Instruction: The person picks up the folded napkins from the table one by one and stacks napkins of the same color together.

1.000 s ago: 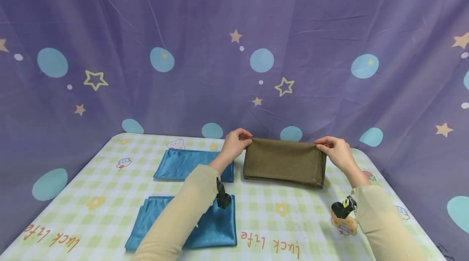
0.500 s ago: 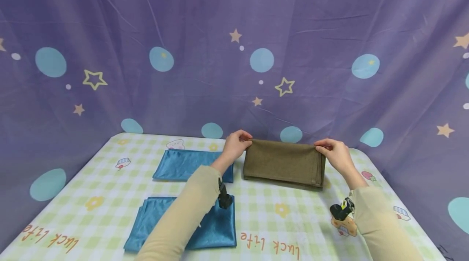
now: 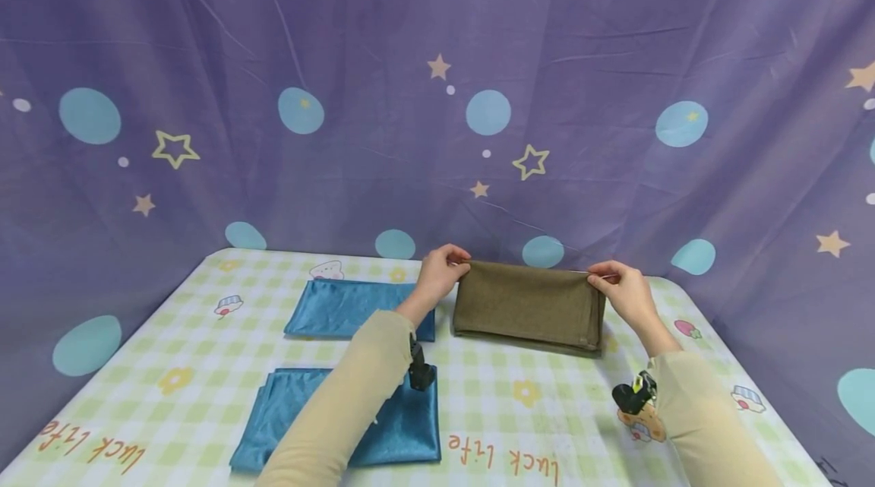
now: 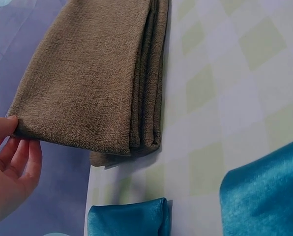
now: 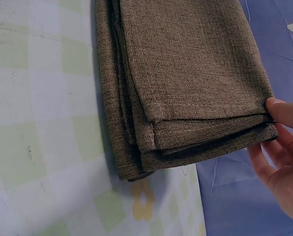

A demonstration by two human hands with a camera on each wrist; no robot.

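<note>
A brown cloth (image 3: pixel 526 306), folded in several layers, lies at the back right of the table. Its far left corner is pinched by the left hand (image 3: pixel 440 274), and its far right corner by the right hand (image 3: pixel 627 292). In the left wrist view, thumb and fingers of the left hand (image 4: pixel 14 172) grip the edge of the brown cloth (image 4: pixel 82 73). The right wrist view shows the right hand (image 5: pixel 284 157) pinching stacked layers of the cloth (image 5: pixel 195 59) at a corner, the thumb on top and fingertips beneath.
Left of the brown cloth lies a folded blue satin cloth (image 3: pixel 355 306). A second blue cloth (image 3: pixel 403 426) is nearer the front, partly hidden under the left forearm. A checked cover (image 3: pixel 519 426) spreads over the table, with a purple curtain (image 3: pixel 410 191) behind.
The brown cloth's far edge has sunk very slightly, both hands moving down a little with it. Both hands keep their hold on its corners.
</note>
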